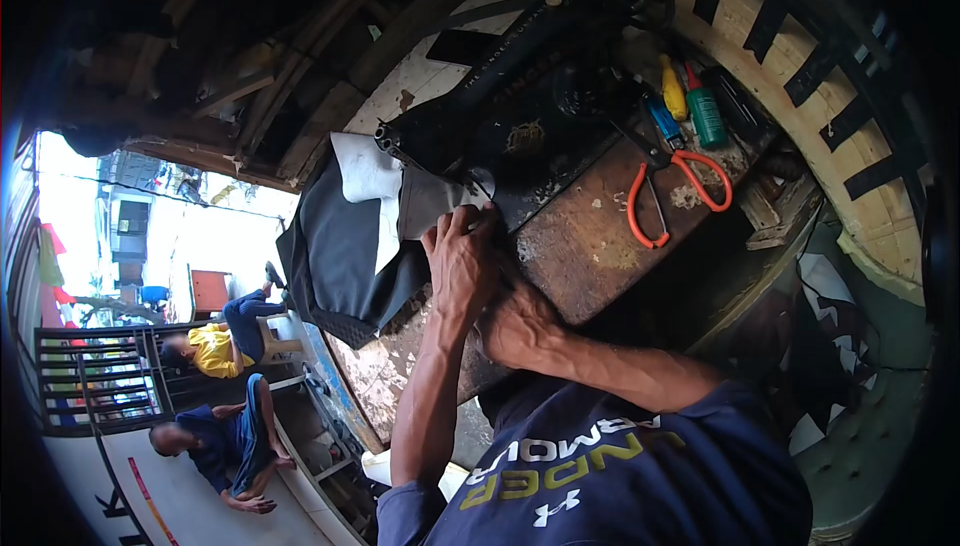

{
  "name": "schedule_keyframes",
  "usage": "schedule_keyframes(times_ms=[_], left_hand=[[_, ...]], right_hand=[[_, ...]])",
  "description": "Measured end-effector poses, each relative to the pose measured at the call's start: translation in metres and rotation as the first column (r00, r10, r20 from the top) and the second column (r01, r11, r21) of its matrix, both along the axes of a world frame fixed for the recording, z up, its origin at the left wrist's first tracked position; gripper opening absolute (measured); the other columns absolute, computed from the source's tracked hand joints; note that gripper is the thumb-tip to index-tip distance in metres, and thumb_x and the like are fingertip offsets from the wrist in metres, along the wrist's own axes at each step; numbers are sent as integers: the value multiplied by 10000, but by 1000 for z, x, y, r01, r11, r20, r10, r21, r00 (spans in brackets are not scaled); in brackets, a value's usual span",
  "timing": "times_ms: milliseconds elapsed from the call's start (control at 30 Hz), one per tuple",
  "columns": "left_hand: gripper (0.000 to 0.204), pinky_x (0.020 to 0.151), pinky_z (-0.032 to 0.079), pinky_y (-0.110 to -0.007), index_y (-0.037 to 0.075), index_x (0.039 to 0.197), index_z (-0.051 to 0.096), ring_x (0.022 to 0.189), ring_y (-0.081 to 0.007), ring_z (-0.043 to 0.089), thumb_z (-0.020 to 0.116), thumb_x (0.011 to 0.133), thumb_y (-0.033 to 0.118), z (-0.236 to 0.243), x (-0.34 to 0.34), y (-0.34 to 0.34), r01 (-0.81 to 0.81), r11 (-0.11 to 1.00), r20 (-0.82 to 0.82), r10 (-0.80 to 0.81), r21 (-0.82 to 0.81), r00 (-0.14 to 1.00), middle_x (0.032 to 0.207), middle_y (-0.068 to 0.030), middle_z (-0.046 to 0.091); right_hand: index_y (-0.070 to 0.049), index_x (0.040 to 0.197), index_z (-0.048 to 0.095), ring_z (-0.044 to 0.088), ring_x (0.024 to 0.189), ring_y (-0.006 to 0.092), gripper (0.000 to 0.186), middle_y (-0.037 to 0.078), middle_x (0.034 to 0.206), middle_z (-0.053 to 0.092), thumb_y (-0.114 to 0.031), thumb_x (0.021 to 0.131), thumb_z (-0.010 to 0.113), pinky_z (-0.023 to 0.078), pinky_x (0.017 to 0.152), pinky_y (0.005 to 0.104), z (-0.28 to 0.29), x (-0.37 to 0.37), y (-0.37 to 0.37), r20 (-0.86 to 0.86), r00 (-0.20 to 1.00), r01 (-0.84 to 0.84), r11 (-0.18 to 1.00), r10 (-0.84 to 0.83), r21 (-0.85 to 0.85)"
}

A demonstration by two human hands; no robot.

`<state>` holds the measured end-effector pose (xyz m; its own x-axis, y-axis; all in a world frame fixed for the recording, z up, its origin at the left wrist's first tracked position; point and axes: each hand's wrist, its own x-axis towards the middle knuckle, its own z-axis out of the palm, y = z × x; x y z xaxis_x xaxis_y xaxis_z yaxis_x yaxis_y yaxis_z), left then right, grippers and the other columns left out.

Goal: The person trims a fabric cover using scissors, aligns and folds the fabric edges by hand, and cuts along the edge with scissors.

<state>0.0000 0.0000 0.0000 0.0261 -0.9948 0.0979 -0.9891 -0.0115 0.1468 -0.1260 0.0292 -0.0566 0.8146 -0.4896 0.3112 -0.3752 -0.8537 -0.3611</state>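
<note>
A black sewing machine stands on a worn wooden table. Under its needle end lies a grey piece of fabric, joined to white material and a large black cloth that drapes to the left. My left hand is at the grey fabric's near edge, fingers curled and pressed together on it close to the needle. Just below and to the right, my right hand is bent inward beside the left wrist. Its fingers are mostly hidden, so what they hold does not show.
Orange-handled scissors lie on the table at right, near a green bottle, a yellow tool and a blue item. Two people, one in a yellow shirt and one in dark clothes, sit away to the left.
</note>
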Motion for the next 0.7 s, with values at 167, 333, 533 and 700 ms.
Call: schedule_keyframes(times_ms=[167, 333, 533, 700], left_hand=[[553, 1063, 419, -485, 154, 1416, 689, 1232, -325, 591, 686, 867, 78, 4, -2, -2, 2, 1000, -23, -2, -4, 1000, 1310, -87, 652], [580, 1081, 430, -486, 146, 1438, 675, 1257, -335, 585, 678, 863, 76, -2, 2, -1, 0, 999, -39, -2, -32, 999, 1360, -104, 642], [580, 1119, 431, -480, 132, 1451, 666, 1304, -350, 579, 659, 874, 75, -1, 6, -4, 0, 999, -70, -2, -33, 998, 1410, -121, 633], [551, 1142, 444, -477, 123, 1444, 672, 1325, -377, 591, 642, 895, 88, -10, 14, -3, 3, 998, -82, -8, -60, 997, 1431, -170, 643]], right_hand=[[-81, 1242, 791, 562, 1402, 300, 433, 145, 1273, 761, -300, 918, 604, 112, 1308, 623, 3, -1, -3, -105, 994, -33, 999, 37, 39], [-102, 1290, 771, 528, 1444, 294, 461, 127, 1344, 733, -335, 926, 611, 92, 1306, 635, 10, 1, -7, -178, 983, -49, 999, 47, -5], [-125, 1357, 735, 466, 1501, 294, 500, 116, 1437, 685, -359, 933, 609, 61, 1298, 667, 12, 8, -14, -223, 975, -29, 999, 18, -44], [-128, 1374, 727, 438, 1523, 315, 507, 114, 1459, 671, -353, 937, 606, 37, 1291, 688, 21, 8, -22, -300, 954, -52, 992, 15, -118]])
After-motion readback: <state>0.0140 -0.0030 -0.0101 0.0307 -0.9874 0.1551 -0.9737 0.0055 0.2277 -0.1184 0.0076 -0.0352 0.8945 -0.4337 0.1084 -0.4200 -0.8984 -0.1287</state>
